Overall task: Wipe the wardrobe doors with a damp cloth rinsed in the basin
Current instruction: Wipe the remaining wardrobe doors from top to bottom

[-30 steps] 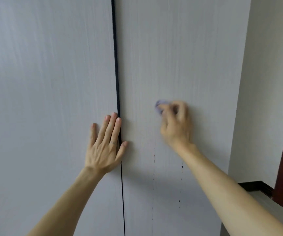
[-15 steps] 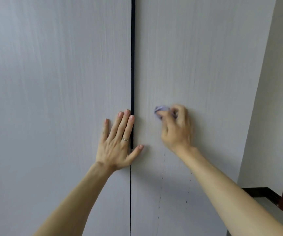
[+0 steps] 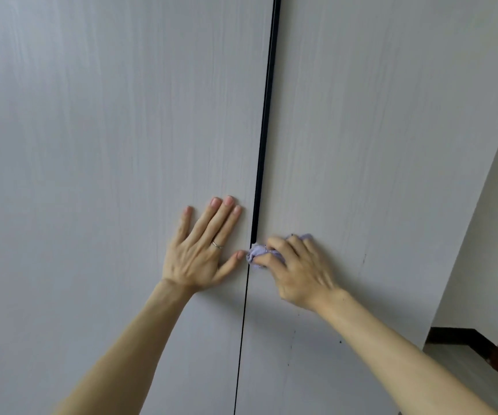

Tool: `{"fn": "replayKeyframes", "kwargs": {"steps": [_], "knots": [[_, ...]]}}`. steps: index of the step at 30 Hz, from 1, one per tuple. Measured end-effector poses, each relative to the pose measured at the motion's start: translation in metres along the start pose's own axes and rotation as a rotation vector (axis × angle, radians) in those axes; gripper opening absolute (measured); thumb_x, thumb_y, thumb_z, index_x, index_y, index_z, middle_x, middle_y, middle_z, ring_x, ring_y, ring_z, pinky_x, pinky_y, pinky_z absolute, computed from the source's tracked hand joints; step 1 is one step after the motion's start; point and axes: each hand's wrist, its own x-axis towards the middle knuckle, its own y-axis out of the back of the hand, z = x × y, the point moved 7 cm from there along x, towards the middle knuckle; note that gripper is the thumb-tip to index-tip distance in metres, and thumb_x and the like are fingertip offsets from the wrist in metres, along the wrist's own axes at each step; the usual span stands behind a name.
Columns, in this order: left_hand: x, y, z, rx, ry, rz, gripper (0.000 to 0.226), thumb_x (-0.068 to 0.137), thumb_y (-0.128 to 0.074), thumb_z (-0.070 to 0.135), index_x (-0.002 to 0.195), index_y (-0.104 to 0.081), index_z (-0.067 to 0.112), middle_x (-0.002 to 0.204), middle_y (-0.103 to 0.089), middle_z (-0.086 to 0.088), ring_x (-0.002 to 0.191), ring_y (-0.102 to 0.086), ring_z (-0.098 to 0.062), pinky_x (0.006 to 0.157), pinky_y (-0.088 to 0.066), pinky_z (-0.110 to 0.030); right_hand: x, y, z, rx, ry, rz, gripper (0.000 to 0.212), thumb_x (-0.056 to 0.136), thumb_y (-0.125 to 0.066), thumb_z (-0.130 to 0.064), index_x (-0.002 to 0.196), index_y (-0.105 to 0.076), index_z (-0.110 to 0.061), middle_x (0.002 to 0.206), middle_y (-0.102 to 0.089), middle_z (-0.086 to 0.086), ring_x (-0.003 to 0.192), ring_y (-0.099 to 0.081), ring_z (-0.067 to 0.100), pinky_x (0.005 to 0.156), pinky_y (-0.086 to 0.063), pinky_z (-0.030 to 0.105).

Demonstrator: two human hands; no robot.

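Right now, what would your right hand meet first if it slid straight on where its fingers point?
Probably the dark gap between the doors, then the left hand beside it; the cloth the right hand grips sits at that gap.

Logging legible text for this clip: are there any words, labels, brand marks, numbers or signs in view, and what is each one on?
None can be read.
The left door and right door are plain pale wood-grain, with no sticker or label.
The cloth gripped by the right hand shows no tag.
The ring on the left hand is too small to show any marking.
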Motion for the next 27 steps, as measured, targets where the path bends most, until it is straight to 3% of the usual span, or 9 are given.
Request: {"fn": "replayKeyframes", "kwargs": {"steps": [5,10,12,16,19,21,24,27], "knots": [[-0.002,-0.002,-0.001,0.014,-0.006,-0.001,0.076,0.095,-0.049,0.056,0.155,-0.036,0.013,0.162,-0.033,-0.004,0.15,-0.03,-0.021,0.118,-0.025,-0.053,0.058,0.044,0.073,0.006,-0.401,0.32,0.015,0.091,-0.053,-0.011,0.102,-0.06,-0.019,0.11,-0.052,0.008,0.087,-0.052,0.031,0.071,-0.042,0.041],[-0.003,-0.002,-0.001,0.008,-0.006,0.006,0.076,0.094,-0.05,0.056,0.155,-0.037,0.013,0.161,-0.035,-0.005,0.15,-0.03,-0.021,0.117,-0.028,-0.054,0.04,0.034,0.059,0.008,-0.503,0.382,0.017,0.091,-0.05,-0.011,0.1,-0.064,-0.016,0.111,-0.048,0.006,0.089,-0.053,0.031,0.074,-0.039,0.04],[-0.003,-0.001,0.0,0.004,-0.01,0.015,0.075,0.094,-0.05,0.056,0.155,-0.037,0.012,0.161,-0.035,-0.005,0.15,-0.03,-0.021,0.116,-0.029,-0.054,0.012,0.02,0.035,0.027,-0.438,0.315,0.016,0.091,-0.05,-0.013,0.102,-0.059,-0.02,0.111,-0.047,0.006,0.089,-0.053,0.031,0.074,-0.038,0.04],[-0.003,0.0,-0.002,0.005,-0.006,0.011,0.075,0.095,-0.049,0.056,0.155,-0.036,0.013,0.162,-0.034,-0.005,0.15,-0.03,-0.022,0.116,-0.029,-0.055,-0.06,-0.011,-0.008,0.073,-0.313,0.008,0.028,0.086,-0.051,-0.016,0.11,-0.054,-0.029,0.113,-0.046,0.004,0.082,-0.054,0.03,0.07,-0.036,0.038],[-0.002,-0.001,-0.001,-0.034,0.03,-0.042,0.075,0.096,-0.046,0.056,0.156,-0.034,0.014,0.164,-0.03,-0.003,0.152,-0.026,-0.021,0.12,-0.021,-0.053,-0.066,-0.007,-0.001,0.147,-0.212,-0.153,0.031,0.085,-0.052,-0.014,0.11,-0.055,-0.033,0.108,-0.046,0.0,0.08,-0.052,0.029,0.071,-0.033,0.036],[-0.001,0.001,-0.002,-0.104,0.084,-0.085,0.072,0.096,-0.043,0.055,0.157,-0.033,0.017,0.165,-0.027,-0.003,0.154,-0.02,-0.018,0.123,-0.014,-0.052,-0.043,0.012,0.034,0.195,-0.308,-0.06,0.023,0.09,-0.052,-0.014,0.105,-0.06,-0.03,0.103,-0.055,0.002,0.083,-0.055,0.03,0.072,-0.036,0.036],[0.006,0.002,0.003,-0.233,0.216,-0.128,0.069,0.096,-0.042,0.053,0.156,-0.033,0.019,0.164,-0.026,-0.005,0.155,-0.012,-0.017,0.123,-0.003,-0.052,-0.014,0.053,0.11,0.088,-0.69,0.269,0.022,0.094,-0.045,-0.014,0.104,-0.064,-0.012,0.111,-0.055,0.017,0.102,-0.05,0.03,0.085,-0.042,0.042],[0.018,-0.003,0.026,-0.28,0.369,-0.11,0.066,0.096,-0.043,0.049,0.155,-0.025,0.026,0.164,-0.022,-0.009,0.154,-0.01,-0.029,0.121,0.004,-0.059,-0.009,0.055,0.118,0.015,-0.797,0.36,0.026,0.093,-0.044,-0.013,0.104,-0.063,0.0,0.113,-0.056,0.023,0.106,-0.047,0.031,0.088,-0.04,0.043]]}}
